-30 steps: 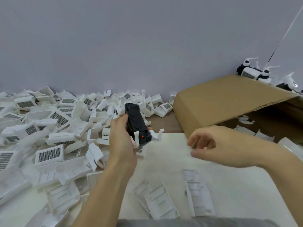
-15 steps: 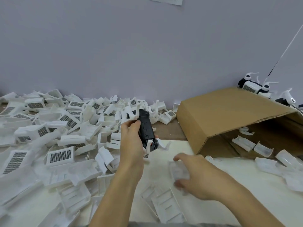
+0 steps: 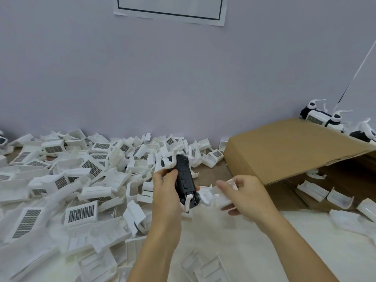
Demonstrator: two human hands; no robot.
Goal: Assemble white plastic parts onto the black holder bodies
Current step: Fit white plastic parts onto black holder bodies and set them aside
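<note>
My left hand (image 3: 165,192) grips a black holder body (image 3: 184,178), held upright and a little tilted above the table's middle. White clip arms stick out at its top and bottom ends. Just to its right, my right hand (image 3: 245,195) holds a white plastic part (image 3: 222,193) lifted off the table, close to the holder's lower end but apart from it. A big heap of white plastic parts (image 3: 81,180) with dark grilles fills the left half of the table.
A brown cardboard box (image 3: 284,147) lies on its side at the right, with white parts (image 3: 325,195) spilling from its opening. Finished black-and-white units (image 3: 317,117) rest on top of it. Flat white pieces (image 3: 203,267) lie near the front edge. A grey wall stands behind.
My right hand has picked a white part off the table and raised it toward the black holder. The view has tilted upward; my left hand keeps its grip.
</note>
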